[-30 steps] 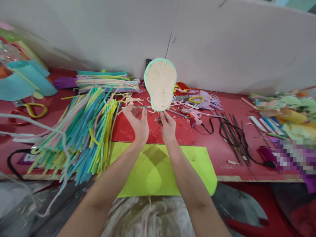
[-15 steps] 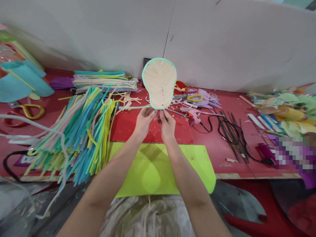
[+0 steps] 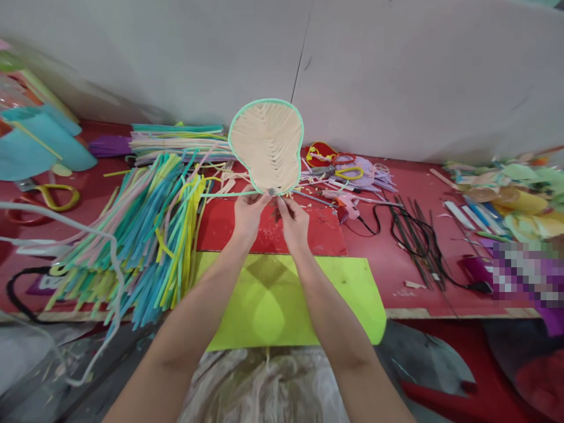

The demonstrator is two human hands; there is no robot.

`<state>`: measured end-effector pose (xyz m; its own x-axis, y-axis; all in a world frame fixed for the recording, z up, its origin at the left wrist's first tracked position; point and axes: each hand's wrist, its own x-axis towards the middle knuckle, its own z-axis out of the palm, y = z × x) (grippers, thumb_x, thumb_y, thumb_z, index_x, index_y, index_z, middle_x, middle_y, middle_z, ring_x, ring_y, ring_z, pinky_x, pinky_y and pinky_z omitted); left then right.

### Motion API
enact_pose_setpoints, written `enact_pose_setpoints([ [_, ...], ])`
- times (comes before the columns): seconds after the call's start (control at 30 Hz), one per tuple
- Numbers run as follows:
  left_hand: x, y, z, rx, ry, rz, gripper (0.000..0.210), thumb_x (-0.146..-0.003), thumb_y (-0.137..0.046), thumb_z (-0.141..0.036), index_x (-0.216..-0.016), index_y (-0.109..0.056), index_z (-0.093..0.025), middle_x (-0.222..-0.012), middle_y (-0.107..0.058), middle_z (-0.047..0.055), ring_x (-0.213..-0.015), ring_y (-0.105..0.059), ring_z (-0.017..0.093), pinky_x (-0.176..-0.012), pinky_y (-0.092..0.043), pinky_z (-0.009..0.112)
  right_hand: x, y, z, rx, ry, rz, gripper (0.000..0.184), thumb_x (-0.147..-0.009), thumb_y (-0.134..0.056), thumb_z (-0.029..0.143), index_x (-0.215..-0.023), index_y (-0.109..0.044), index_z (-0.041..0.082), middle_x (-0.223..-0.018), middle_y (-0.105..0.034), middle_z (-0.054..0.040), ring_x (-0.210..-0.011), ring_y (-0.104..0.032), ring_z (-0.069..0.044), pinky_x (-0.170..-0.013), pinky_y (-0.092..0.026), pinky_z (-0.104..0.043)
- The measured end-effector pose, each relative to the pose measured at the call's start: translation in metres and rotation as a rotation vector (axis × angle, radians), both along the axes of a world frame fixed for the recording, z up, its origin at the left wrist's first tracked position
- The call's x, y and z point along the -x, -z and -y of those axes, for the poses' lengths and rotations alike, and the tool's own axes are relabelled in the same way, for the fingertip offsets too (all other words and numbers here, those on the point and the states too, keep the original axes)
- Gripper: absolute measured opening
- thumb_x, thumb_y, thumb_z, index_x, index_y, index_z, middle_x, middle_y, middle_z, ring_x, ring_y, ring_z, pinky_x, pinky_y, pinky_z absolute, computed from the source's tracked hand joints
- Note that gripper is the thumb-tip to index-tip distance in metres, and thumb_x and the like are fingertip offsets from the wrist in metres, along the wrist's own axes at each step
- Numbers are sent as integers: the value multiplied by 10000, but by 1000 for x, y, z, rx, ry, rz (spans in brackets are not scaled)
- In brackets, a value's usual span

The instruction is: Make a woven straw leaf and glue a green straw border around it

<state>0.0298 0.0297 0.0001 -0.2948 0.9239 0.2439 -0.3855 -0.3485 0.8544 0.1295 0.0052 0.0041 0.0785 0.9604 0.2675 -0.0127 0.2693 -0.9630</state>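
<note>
A cream, ribbed fan-shaped piece (image 3: pixel 268 144) with a mint-green edge stands upright above the table, its broad end up. My left hand (image 3: pixel 250 217) is closed in a pinch on the narrow bottom end, the thumb lying against its lower edge. Just beside it, my right hand (image 3: pixel 293 220) pinches at the same bottom end, fingers pressed together. What lies between the right fingertips is too small to make out fully. A thin mint-green strip (image 3: pixel 231 194) extends left from near the left hand.
Below the hands lie a red board (image 3: pixel 326 235) and a lime-green sheet (image 3: pixel 348 294). Bundled pastel strips (image 3: pixel 145 235) cover the left side. To the right are a pink glue gun (image 3: pixel 348 205), yellow-handled scissors (image 3: pixel 350 173), dark thin rods (image 3: pixel 414 247) and a black cable (image 3: pixel 392 229).
The fan-shaped piece has moved left and turned, so its face looks wider. Both hands have shifted slightly left with it and stay at its bottom end.
</note>
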Motion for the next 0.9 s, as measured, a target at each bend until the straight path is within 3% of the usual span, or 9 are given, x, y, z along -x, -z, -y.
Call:
enact_pose_setpoints([
  [0.17,4,-2,0,5,16,5,388,-653,-819,-408,-936,-643,-209,-910,-704,30,-837,-681,145,-823,-537,284,-1,1,-2,14,-102,-71,371,-865,-550,559,-834,-677,212,-654,-588,14,-539,-508,-101,-496,-410,-231],
  [0.37,9,-2,-3,5,8,8,359,-650,-810,-409,-883,-613,-219,-824,-673,-6,-825,-668,138,-765,-524,258,-12,0,-9,18,32,-79,350,-840,-566,565,-904,-657,233,-841,-665,-14,-710,-591,-135,-622,-477,-245],
  [0.57,9,0,-3,13,70,3,326,-651,-817,-372,-867,-638,-207,-818,-670,-7,-750,-645,112,-764,-527,259,-26,-2,-17,63,44,-237,319,-776,-654,533,-873,-646,229,-781,-645,-1,-652,-562,-111,-617,-474,-242],
  [0.73,6,3,-4,16,85,-31,335,-632,-825,-388,-848,-652,-198,-853,-686,7,-785,-652,129,-828,-529,303,-25,-2,-19,83,28,-238,332,-678,-748,487,-861,-653,227,-763,-643,17,-654,-559,-106,-633,-490,-245],
  [0.9,5,3,-3,18,94,-27,333,-638,-820,-385,-856,-650,-199,-857,-687,6,-791,-657,132,-843,-530,312,-24,2,-19,67,-2,-230,310,-677,-760,436,-884,-661,227,-803,-672,11,-709,-591,-113,-673,-504,-250],
])
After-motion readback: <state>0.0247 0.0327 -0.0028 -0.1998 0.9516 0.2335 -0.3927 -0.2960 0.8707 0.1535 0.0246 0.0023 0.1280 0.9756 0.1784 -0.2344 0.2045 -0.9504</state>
